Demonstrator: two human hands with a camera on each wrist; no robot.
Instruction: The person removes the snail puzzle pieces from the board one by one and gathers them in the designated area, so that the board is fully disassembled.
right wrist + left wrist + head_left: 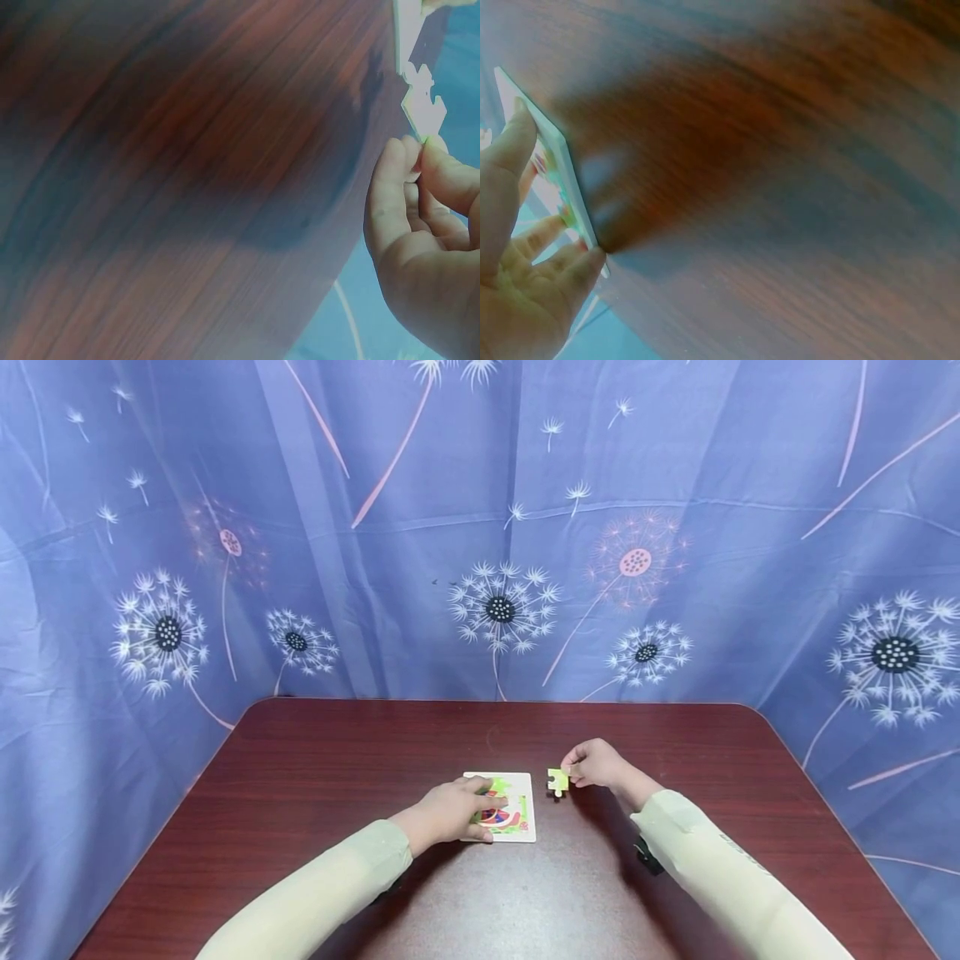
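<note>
A square jigsaw puzzle board (pixel 529 817) with a white frame and a colourful green, red and blue picture lies flat on the table. My left hand (pixel 442 812) rests over its left part with fingers spread, the thumb on the near edge, hiding some of the picture. The left wrist view shows this hand (pixel 529 292) touching the white border. To the right of the board, my right hand (pixel 597 764) pinches a yellow-green jigsaw piece (pixel 556 780) by one corner between thumb and forefinger. The piece (pixel 425 109) appears raised off the tabletop, knobs pointing away from the fingers.
The dark red-brown wooden table (pixel 337 752) has rounded far corners. A blue curtain (pixel 390 568) with a dandelion print hangs behind it and along both sides. Light glares on the near middle of the tabletop.
</note>
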